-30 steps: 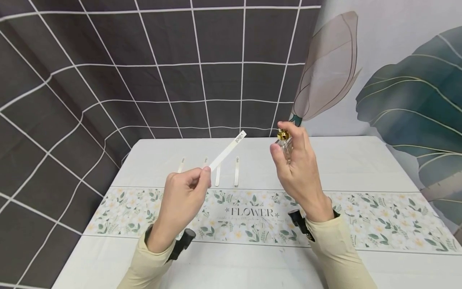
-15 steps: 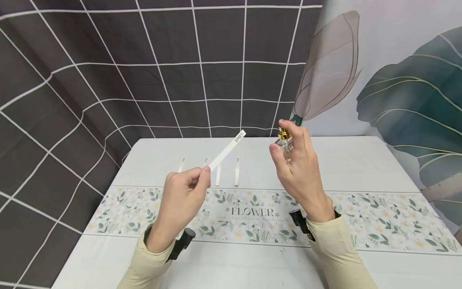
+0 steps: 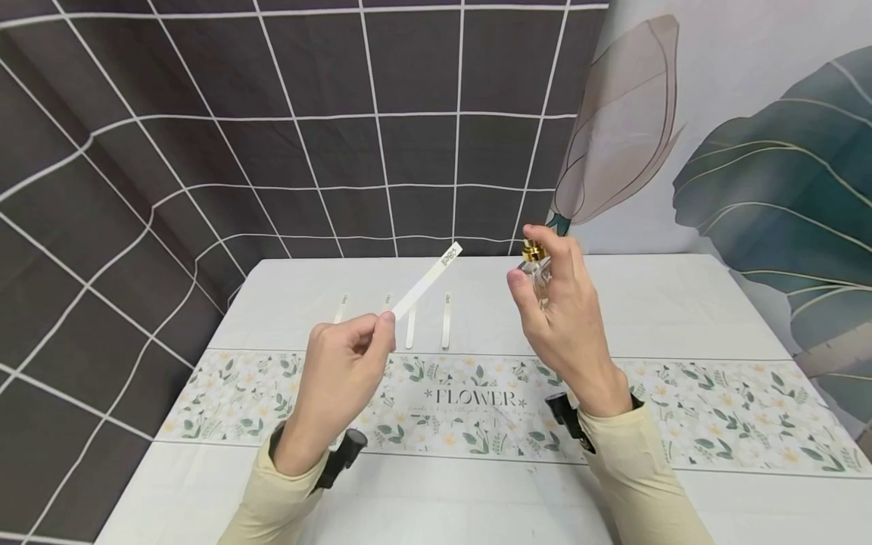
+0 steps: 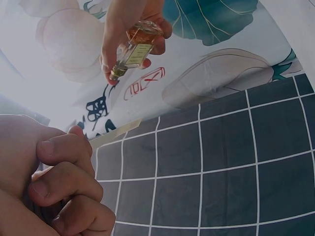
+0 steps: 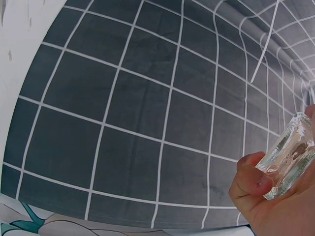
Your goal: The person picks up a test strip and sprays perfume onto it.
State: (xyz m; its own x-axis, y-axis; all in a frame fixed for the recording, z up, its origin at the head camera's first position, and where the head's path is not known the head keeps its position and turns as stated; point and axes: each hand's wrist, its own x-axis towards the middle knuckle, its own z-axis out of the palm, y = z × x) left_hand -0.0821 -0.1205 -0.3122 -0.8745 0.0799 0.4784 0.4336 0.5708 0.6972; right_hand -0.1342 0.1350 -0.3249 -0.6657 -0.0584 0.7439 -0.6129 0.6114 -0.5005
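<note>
Head view: left grip (image 3: 343,372) pinches white strip (image 3: 429,280); right grip (image 3: 568,325) holds glass bottle (image 3: 541,280), index fingertip (image 3: 530,230) at gold top (image 3: 534,250). Pickups look done, strip and bottle apart; whether any spraying is done, can't tell. Other strips (image 3: 446,322) lie untouched on counter (image 3: 477,496). Left wrist view: left grip curled, bottle beyond. Right wrist view: bottle in grip.

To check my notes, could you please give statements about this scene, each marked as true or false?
The left grip pinches a printed white strip. True.
The right grip holds a clear perfume bottle. True.
The bottle's collar is silver. False: the collar is gold.
Other white strips lie on the table. True.
The pinched strip lies flat on the table. False: it is raised.
The printed band reads GARDEN. False: the printed band reads FLOWER.
</note>
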